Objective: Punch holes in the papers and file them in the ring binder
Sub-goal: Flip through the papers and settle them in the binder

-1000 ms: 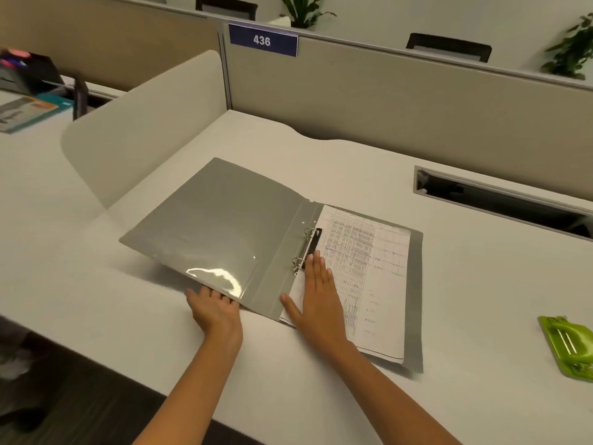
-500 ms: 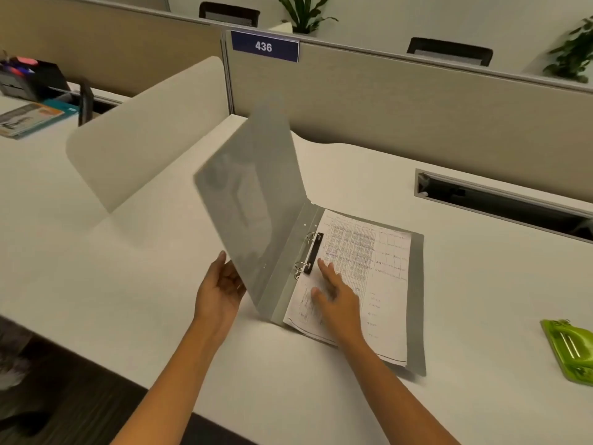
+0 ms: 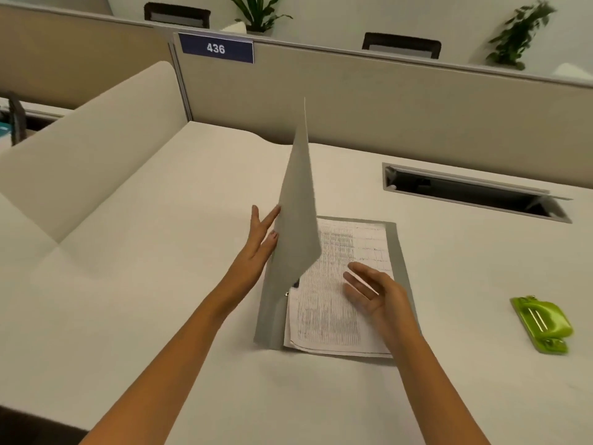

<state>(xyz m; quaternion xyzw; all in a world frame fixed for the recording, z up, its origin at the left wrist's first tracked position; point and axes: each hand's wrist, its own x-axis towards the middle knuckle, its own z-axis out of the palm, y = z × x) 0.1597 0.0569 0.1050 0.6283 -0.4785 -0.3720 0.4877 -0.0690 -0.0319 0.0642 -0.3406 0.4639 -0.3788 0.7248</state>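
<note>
The ring binder [image 3: 396, 252] lies on the surface [image 3: 160, 284], right in front of the person. Its back half lies flat, and the papers [image 3: 324, 316] rest on that flat half, next to the spine. The front cover [image 3: 298, 203] stands almost straight up from the spine. The left hand [image 3: 256, 242] is on the outer side of that cover, the side away from the papers. Its fingers are straight and flat against the cover, so it pushes and does not grab. I think a flat push is enough to tip such a light cover over. The right hand [image 3: 378, 293] hovers just above the papers, near the binder's right edge. Its fingers are loose and a little spread, and it holds nothing. I think it is lifted so the cover can come down without trapping it. The rings are mostly hidden behind the cover, so I cannot tell if they are clicked shut. The green hole punch [image 3: 542, 322] sits well apart from the binder, off to its right, and no hand touches it. The papers look filed, so I guess the job is near its end and only the cover needs to close. If it drops fast, it could bend the top sheet.
</note>
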